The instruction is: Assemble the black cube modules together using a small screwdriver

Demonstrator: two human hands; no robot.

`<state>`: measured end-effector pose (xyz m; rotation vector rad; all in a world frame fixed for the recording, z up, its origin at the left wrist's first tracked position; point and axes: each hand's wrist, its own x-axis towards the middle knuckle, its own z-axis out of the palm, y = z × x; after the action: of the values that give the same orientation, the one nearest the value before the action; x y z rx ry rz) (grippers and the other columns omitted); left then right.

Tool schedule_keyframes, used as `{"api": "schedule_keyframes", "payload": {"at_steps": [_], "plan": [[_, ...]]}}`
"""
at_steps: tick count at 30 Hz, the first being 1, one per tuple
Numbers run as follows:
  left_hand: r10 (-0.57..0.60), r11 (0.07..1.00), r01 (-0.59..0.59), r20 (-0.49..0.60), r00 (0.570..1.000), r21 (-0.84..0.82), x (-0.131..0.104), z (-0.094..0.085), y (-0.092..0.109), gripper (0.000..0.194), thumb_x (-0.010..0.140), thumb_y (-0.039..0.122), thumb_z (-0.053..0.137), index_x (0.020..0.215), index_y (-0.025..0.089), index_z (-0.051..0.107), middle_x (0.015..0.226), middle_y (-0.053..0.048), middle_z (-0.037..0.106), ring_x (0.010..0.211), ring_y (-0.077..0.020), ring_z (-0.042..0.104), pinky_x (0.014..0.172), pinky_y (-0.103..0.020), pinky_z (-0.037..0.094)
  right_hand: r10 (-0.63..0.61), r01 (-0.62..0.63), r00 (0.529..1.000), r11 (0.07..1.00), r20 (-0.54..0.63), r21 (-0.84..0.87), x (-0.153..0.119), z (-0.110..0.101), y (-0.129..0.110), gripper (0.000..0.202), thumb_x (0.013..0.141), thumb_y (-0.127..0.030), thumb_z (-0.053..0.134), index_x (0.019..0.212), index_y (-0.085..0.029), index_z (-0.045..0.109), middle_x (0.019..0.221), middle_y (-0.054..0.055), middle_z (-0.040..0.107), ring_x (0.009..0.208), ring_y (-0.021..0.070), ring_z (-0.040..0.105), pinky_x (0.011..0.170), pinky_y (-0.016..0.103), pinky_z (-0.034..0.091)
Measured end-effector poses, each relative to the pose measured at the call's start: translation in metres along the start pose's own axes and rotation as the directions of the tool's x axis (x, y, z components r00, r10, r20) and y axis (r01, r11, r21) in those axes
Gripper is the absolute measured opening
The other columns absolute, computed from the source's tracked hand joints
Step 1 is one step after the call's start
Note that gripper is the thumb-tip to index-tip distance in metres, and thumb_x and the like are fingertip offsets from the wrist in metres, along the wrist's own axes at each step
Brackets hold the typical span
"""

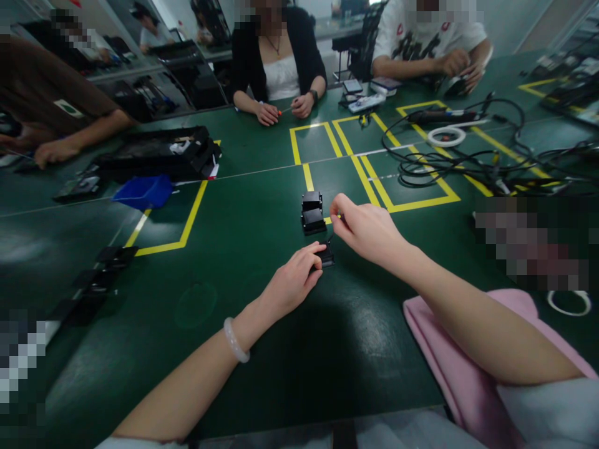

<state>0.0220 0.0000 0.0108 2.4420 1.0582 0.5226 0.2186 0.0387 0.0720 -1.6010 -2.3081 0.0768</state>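
Note:
On the green table, my left hand, with a pale bracelet at its wrist, has its fingers closed on a small black part that lies on the tabletop. My right hand is pinched just above and to the right of that part. A thin dark item shows under its fingertips, too small to make out. Just beyond my hands stand black blocks, one behind the other, touching neither hand.
A blue tray and a black case are at the left. Black cables coil at the back right. A pink cloth lies by my right forearm. People sit across the table, their hands on or near it.

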Motion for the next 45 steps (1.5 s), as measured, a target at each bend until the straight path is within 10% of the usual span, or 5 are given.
{"api": "schedule_keyframes", "payload": {"at_steps": [17, 25, 33, 43, 45], "plan": [[0.081, 0.973, -0.074, -0.023, 0.996, 0.219, 0.002, 0.008, -0.010, 0.007, 0.092, 0.016, 0.041, 0.093, 0.018, 0.048, 0.136, -0.010, 0.047, 0.132, -0.0207, 0.042, 0.100, -0.039, 0.050, -0.129, 0.132, 0.985, 0.991, 0.113, -0.019, 0.016, -0.002, -0.006, 0.028, 0.096, -0.032, 0.026, 0.110, -0.018, 0.046, 0.076, 0.005, 0.065, 0.060, 0.0167, 0.056, 0.053, 0.027, 0.023], [0.136, 0.959, -0.130, -0.006, 0.991, 0.251, 0.002, 0.005, -0.013, 0.008, 0.093, 0.019, 0.041, 0.094, 0.017, 0.049, 0.136, -0.012, 0.048, 0.131, -0.0223, 0.044, 0.100, -0.039, 0.050, -0.445, 0.434, 0.873, 0.895, 0.198, 0.102, 0.031, -0.010, 0.011, 0.024, 0.094, -0.031, 0.033, 0.105, -0.019, 0.051, 0.075, 0.003, 0.062, 0.059, 0.0132, 0.051, 0.055, 0.025, 0.026], [0.145, 0.953, -0.144, 0.014, 0.989, 0.266, 0.003, 0.003, -0.017, 0.007, 0.093, 0.018, 0.042, 0.096, 0.016, 0.048, 0.136, -0.012, 0.048, 0.131, -0.0213, 0.043, 0.101, -0.038, 0.050, 0.009, -0.003, 0.998, 0.995, 0.068, -0.101, 0.019, -0.002, 0.000, 0.034, 0.094, -0.039, 0.030, 0.104, -0.020, 0.056, 0.073, 0.006, 0.064, 0.058, 0.0162, 0.053, 0.052, 0.027, 0.020], [0.152, 0.952, -0.148, 0.006, 0.988, 0.269, 0.003, 0.004, -0.021, 0.008, 0.093, 0.019, 0.042, 0.095, 0.016, 0.049, 0.135, -0.012, 0.048, 0.128, -0.0216, 0.046, 0.098, -0.038, 0.052, -0.451, 0.426, 0.862, 0.892, 0.232, 0.152, 0.034, -0.009, 0.008, 0.026, 0.093, -0.031, 0.034, 0.109, -0.020, 0.052, 0.077, 0.003, 0.063, 0.061, 0.0131, 0.051, 0.057, 0.024, 0.026], [0.147, 0.950, -0.145, 0.011, 0.989, 0.275, 0.003, 0.004, -0.020, 0.008, 0.093, 0.019, 0.041, 0.096, 0.016, 0.048, 0.136, -0.012, 0.048, 0.129, -0.0215, 0.046, 0.099, -0.038, 0.051, -0.379, 0.366, 0.906, 0.925, 0.187, 0.098, 0.032, -0.006, 0.007, 0.026, 0.093, -0.032, 0.034, 0.106, -0.021, 0.053, 0.075, 0.003, 0.063, 0.060, 0.0135, 0.051, 0.056, 0.024, 0.025]]}}
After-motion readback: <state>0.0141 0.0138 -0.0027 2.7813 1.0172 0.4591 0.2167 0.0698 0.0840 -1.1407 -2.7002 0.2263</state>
